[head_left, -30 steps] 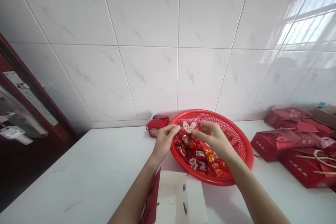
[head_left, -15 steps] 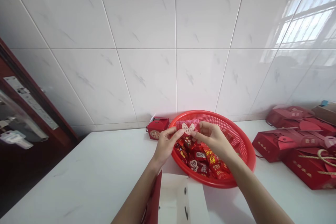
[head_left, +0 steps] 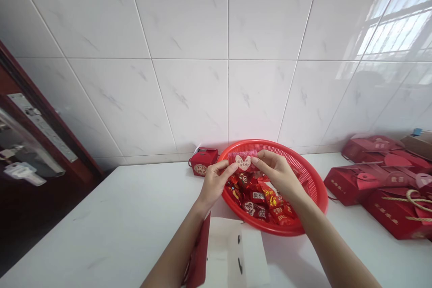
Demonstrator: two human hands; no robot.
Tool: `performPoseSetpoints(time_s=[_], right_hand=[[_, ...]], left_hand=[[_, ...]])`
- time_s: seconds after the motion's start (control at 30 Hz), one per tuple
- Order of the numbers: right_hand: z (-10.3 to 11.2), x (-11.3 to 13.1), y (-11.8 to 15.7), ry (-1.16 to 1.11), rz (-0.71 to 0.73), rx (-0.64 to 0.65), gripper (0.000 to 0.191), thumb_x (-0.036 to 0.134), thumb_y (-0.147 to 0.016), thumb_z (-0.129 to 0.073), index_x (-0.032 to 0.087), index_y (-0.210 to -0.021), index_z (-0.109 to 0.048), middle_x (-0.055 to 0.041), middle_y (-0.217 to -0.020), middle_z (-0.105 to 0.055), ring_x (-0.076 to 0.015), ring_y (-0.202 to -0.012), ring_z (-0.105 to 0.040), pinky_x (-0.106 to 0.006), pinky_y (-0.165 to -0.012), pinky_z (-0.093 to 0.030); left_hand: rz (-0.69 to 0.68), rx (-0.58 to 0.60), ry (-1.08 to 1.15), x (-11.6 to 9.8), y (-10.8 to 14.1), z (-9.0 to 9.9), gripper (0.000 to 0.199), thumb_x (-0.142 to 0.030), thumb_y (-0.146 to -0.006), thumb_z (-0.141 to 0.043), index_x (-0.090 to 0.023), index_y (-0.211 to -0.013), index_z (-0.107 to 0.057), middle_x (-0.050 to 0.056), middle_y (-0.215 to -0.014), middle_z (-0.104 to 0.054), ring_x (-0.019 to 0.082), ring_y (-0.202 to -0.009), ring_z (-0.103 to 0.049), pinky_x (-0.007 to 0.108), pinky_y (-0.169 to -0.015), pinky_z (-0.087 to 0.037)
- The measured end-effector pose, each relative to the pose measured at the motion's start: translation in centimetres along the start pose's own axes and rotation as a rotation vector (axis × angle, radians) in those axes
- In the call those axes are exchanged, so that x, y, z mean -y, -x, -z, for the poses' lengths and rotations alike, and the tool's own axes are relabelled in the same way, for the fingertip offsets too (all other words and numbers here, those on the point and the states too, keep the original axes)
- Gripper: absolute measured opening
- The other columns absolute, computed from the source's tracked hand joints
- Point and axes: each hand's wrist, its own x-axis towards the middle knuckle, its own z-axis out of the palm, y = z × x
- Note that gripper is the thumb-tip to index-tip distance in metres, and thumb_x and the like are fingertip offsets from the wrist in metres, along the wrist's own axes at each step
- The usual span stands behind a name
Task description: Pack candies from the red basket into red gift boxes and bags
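Between my two hands is a pink-red wrapped candy (head_left: 242, 161) with a cream heart-shaped label, held above the basket's near-left part. My left hand (head_left: 216, 181) pinches its left end, and my right hand (head_left: 275, 172) grips the right end between thumb and fingers. Below lies a red plastic basket (head_left: 317, 195) with perforated sides, holding several red and gold wrapped candies (head_left: 258, 198). Closer to me stands an opened box (head_left: 218, 252), white inside, with a red outer flap on its left and slots in its right flap. My left forearm passes over that red flap.
A small red box (head_left: 204, 161) sits by the tiled wall, left of the basket. Several red gift boxes (head_left: 351, 184) are grouped at the right, one with a rope handle (head_left: 413, 198). At far left, a dark red door frame (head_left: 43, 130) has keys (head_left: 25, 172) hanging near it.
The candy stays in both hands; its label is slightly more tilted and my right hand has risen a little. The whole view has shifted slightly.
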Motion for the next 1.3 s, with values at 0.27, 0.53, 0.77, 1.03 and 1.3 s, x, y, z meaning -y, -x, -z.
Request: performPoseSetpoints(time_s=[0.27, 0.53, 0.77, 1.03, 1.3], right_hand=[[0.02, 0.0, -0.01, -0.025, -0.011, -0.003, 0.033, 0.054, -0.083, -0.075, 0.022, -0.081, -0.07, -0.0044, -0.083, -0.071, -0.0192, -0.076, -0.066, -0.033, -0.07, -0.056], [0.1, -0.33, -0.06, -0.029, -0.013, -0.034, 0.039, 0.058, -0.08, -0.076, 0.021, -0.076, -0.064, -0.0039, -0.077, -0.068, -0.0203, -0.073, -0.065, -0.035, -0.07, -0.055], [0.09, -0.2, -0.02, -0.023, -0.016, -0.026, 0.04, 0.058, -0.08, -0.075, 0.02, -0.08, -0.065, -0.005, -0.083, -0.07, -0.0201, -0.078, -0.066, -0.033, -0.072, -0.054], [0.03, 0.25, 0.2, -0.03, -0.015, -0.01, 0.034, 0.052, -0.085, -0.072, 0.019, -0.082, -0.065, -0.004, -0.083, -0.07, -0.0182, -0.078, -0.066, -0.031, -0.073, -0.055], [0.01, 0.29, 0.21, 0.041, 0.01, -0.014, 0.035, 0.053, -0.088, -0.069, 0.018, -0.082, -0.066, -0.0003, -0.08, -0.068, -0.0138, -0.053, -0.065, -0.031, -0.063, -0.053]], left_hand=[[-0.007, 0.002, 0.021, 0.06, -0.06, 0.03, 0.036, -0.054, -0.082, -0.074, -0.019, -0.074, -0.075, 0.004, -0.076, -0.071, 0.023, -0.078, -0.064, 0.033, -0.075, -0.053], [-0.004, -0.012, 0.005, 0.1, -0.09, 0.29, 0.035, -0.052, -0.082, -0.073, -0.019, -0.071, -0.071, 0.002, -0.072, -0.068, 0.02, -0.074, -0.061, 0.031, -0.072, -0.05], [0.017, -0.005, 0.01, -0.01, -0.05, 0.24, 0.034, -0.05, -0.079, -0.076, -0.018, -0.07, -0.067, 0.001, -0.072, -0.064, 0.017, -0.073, -0.057, 0.028, -0.072, -0.048], [0.006, 0.007, -0.001, 0.03, -0.01, 0.32, 0.036, -0.049, -0.081, -0.075, -0.017, -0.069, -0.065, -0.001, -0.07, -0.057, 0.014, -0.071, -0.05, 0.025, -0.07, -0.045], [0.024, 0.004, 0.009, -0.02, -0.09, 0.25, 0.034, -0.049, -0.08, -0.076, -0.016, -0.074, -0.069, 0.001, -0.073, -0.062, 0.016, -0.074, -0.054, 0.027, -0.073, -0.046]])
